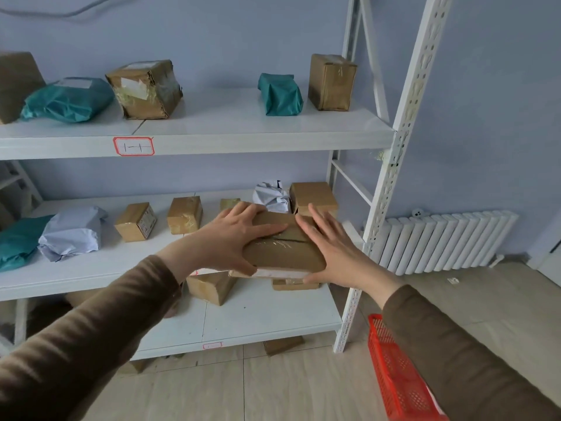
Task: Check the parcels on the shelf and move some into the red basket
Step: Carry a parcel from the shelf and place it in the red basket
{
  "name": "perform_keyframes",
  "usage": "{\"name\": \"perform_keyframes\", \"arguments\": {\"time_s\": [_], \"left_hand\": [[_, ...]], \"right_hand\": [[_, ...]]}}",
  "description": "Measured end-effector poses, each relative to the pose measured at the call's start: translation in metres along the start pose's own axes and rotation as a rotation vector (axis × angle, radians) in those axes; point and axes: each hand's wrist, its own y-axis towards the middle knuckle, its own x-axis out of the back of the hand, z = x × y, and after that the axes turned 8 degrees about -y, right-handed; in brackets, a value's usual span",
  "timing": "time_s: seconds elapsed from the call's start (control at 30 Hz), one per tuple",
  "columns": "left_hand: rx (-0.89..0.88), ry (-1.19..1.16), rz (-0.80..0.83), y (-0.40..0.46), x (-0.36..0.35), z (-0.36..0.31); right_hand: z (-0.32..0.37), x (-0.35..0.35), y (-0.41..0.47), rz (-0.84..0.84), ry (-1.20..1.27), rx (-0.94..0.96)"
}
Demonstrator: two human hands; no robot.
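Down by my right sleeve sits the red mesh plastic basket (394, 369), awaiting parcels. Beyond it, my left hand (233, 238) and right hand (331, 247) clasp the flat brown taped cardboard parcel (282, 247) between them, thumbs hooked underneath, fingers nearly straight, tilting it off the white metal shelf (91, 271), I'd judge for checking.

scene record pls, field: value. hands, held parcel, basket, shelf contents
left hand: grips the left side of the held box, fingers on top, thumb on its near edge
right hand: on the box's right side, thumb under its near corner
held box: flat brown cardboard, taped, at the middle shelf's front edge
red basket: lower right, on the floor
top shelf: brown boxes, teal bags
middle shelf: small brown boxes, white and teal bags
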Motion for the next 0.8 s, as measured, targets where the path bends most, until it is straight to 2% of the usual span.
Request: {"name": "perform_keyframes", "arguments": {"time_s": [0.1,0.17,0.23,0.3,0.4,0.47,0.57,0.67,0.8], "left_hand": [[-0.084,-0.064,-0.021,0.011,0.003,-0.006],[-0.124,-0.253,-0.193,0.018,-0.002,-0.002],[-0.034,-0.568,-0.411,0.025,-0.010,0.001],[0.147,-0.923,-0.495,0.031,-0.019,-0.007],[0.330,-1.388,-0.407,0.040,-0.042,-0.026],[0.355,-1.555,-0.289,0.046,-0.062,-0.039],[0.299,-1.644,-0.114,0.058,-0.089,-0.060],[0.242,-1.676,-0.070,0.074,-0.103,-0.076],[0.289,-1.734,-0.039,0.098,-0.120,-0.084]], "right_hand": [[-0.007,-0.002,-0.009,-0.101,0.120,-0.033],[-0.015,-0.006,-0.015,-0.129,0.278,-0.117],[-0.023,-0.013,-0.020,-0.141,0.536,-0.233],[-0.029,-0.021,-0.026,-0.172,0.868,-0.338],[-0.038,-0.028,-0.035,-0.194,1.276,-0.431],[-0.042,-0.031,-0.040,-0.197,1.454,-0.445],[-0.049,-0.039,-0.047,-0.233,1.597,-0.505],[-0.058,-0.048,-0.051,-0.295,1.653,-0.610],[-0.076,-0.060,-0.057,-0.334,1.657,-0.700]]}}
